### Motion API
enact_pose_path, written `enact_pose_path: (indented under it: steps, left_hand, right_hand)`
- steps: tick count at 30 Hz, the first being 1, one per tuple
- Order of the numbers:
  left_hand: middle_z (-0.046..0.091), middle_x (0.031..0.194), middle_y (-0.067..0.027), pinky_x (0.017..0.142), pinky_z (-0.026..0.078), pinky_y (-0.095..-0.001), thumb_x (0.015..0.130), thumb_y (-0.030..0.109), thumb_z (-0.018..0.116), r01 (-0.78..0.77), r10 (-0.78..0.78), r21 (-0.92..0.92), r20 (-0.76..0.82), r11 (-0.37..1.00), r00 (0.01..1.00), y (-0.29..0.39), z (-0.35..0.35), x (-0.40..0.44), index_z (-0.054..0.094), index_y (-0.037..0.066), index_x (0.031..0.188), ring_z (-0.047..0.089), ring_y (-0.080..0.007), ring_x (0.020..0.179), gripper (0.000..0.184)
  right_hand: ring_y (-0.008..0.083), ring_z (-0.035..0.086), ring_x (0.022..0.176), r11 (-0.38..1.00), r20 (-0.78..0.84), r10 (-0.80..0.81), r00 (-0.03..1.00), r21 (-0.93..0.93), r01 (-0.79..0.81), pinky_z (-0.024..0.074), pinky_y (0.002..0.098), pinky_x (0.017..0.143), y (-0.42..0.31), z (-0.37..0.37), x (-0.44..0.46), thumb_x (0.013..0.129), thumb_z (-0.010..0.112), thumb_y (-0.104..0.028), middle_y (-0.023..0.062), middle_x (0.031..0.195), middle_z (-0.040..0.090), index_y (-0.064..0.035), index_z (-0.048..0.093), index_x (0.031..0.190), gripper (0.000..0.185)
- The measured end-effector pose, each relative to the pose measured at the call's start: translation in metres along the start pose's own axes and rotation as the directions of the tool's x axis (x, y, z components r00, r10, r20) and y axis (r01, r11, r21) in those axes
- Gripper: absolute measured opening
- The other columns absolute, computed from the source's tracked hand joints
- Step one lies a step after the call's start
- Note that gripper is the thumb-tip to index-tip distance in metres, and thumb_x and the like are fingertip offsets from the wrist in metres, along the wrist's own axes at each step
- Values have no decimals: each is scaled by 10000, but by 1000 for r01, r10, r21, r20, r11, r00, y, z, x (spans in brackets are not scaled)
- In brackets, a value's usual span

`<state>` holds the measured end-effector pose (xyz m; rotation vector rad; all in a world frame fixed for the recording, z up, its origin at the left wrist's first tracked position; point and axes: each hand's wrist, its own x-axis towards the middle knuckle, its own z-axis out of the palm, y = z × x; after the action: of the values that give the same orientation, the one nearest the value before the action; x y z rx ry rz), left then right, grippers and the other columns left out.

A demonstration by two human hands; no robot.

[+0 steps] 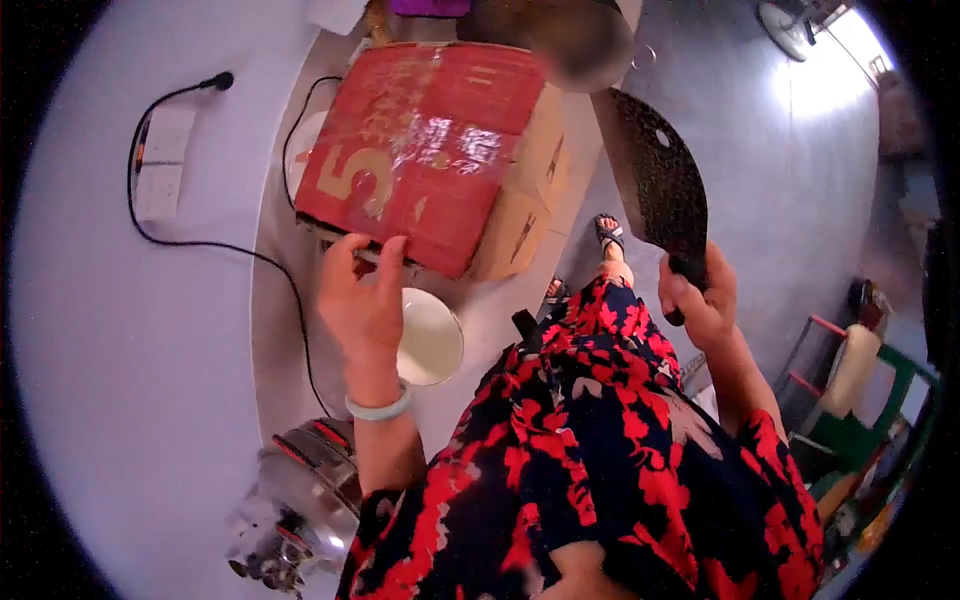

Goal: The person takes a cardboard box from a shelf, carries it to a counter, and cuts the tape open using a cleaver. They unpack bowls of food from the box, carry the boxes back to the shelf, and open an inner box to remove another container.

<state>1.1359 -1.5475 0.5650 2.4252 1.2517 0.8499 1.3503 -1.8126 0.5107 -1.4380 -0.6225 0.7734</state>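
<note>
In the head view my right hand (705,300) is closed around the handle of a broad, dark-bladed cleaver (660,165), its blade pointing up and away from me. My left hand (365,305), with a pale bangle at the wrist, is at the near edge of a cardboard box (430,150). Its thumb and forefinger are apart, with the tips at that edge; the other fingers are partly hidden. The box has a red top marked with a 5, clear tape and plain brown sides. Just below it, beside my left hand, is a white bowl (432,340).
A shiny metal appliance (310,470) stands at the lower left. A black cable (215,243) runs from a plug at the wall across to the counter. Beyond the box is a round metal vessel (590,45), partly blurred. A green frame (880,400) stands at the right, and a fan (785,30) at the upper right.
</note>
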Motion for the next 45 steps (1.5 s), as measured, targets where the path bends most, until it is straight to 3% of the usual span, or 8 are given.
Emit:
enact_pose_path:
  steps: [8, 12, 15, 17, 23, 29, 37, 45]
  left_hand:
    - [508, 1185, -135, 721, 518, -381, 711, 240, 817, -107, 113, 62, -97, 992, 989, -20, 15, -39, 578, 33, 1119, 593, -344, 938, 516]
    - [480, 1244, -159, 898, 451, -381, 743, 202, 790, 46, -59, -82, -169, 996, 984, -33, 23, -56, 490, 29, 1245, 520, -322, 1106, 611]
    - [401, 1361, -177, 1033, 344, -383, 787, 162, 738, 186, -251, -378, -130, 907, 959, -31, 27, -67, 344, 1, 1374, 425, -296, 1243, 725]
    - [327, 1436, -184, 1089, 265, -382, 811, 132, 695, 297, -387, -666, 13, 684, 922, -24, 33, -81, 228, -24, 1437, 359, -277, 1305, 797]
    - [281, 1460, -173, 1110, 221, -371, 840, 142, 652, 316, -490, -798, 30, 514, 871, -18, 59, -115, 105, -34, 1467, 276, -255, 1347, 851]
    - [307, 1443, -151, 1103, 234, -361, 844, 100, 622, 277, -523, -833, -17, 478, 852, -3, 69, -114, 101, -26, 1471, 298, -243, 1329, 825]
    - [322, 1437, -141, 1085, 274, -347, 858, 57, 566, 271, -581, -864, -29, 424, 814, 16, 74, -109, 83, -20, 1475, 347, -224, 1300, 787]
    - [334, 1431, -149, 1084, 274, -336, 861, 2, 495, 289, -626, -870, -29, 399, 779, 26, 75, -109, 81, -20, 1474, 349, -222, 1303, 740]
  right_hand:
    - [85, 473, 511, 998, 85, -56, 995, 30, 54, 393, 226, 453, 13, 10, -3, 882, 539, -173, 55, 676, 517, 41, 473, 1091, 306]
    - [90, 482, 514, 998, 259, -24, 965, -42, 36, 392, 222, 458, 12, 9, 21, 885, 539, -175, 59, 687, 535, 33, 482, 1076, 288]
    - [109, 550, 659, 955, 396, -61, 916, -244, 169, 462, 268, 595, -12, -2, 43, 847, 580, -106, 31, 788, 574, 3, 528, 1100, 280]
    - [201, 596, 759, 861, 564, -157, 810, -324, 393, 488, 336, 698, -26, -4, 66, 825, 586, -68, 75, 859, 599, -19, 518, 1208, 392]
    - [311, 610, 819, 425, 831, -78, 550, -472, 773, 471, 389, 697, -84, 1, 129, 828, 592, -89, 146, 915, 614, -46, 550, 1208, 385]
    - [344, 566, 692, 170, 975, 56, 214, -220, 961, 436, 428, 582, -144, 39, 180, 810, 627, -163, 128, 751, 536, -44, 576, 937, 182]
    - [305, 553, 670, -53, 983, 179, 34, -25, 998, 406, 395, 602, -162, 71, 220, 717, 680, -131, 88, 729, 518, -60, 558, 845, 191]
    - [289, 558, 697, -70, 978, 204, -40, 56, 996, 411, 388, 649, -166, 87, 225, 747, 661, -122, 71, 751, 534, -68, 563, 855, 156]
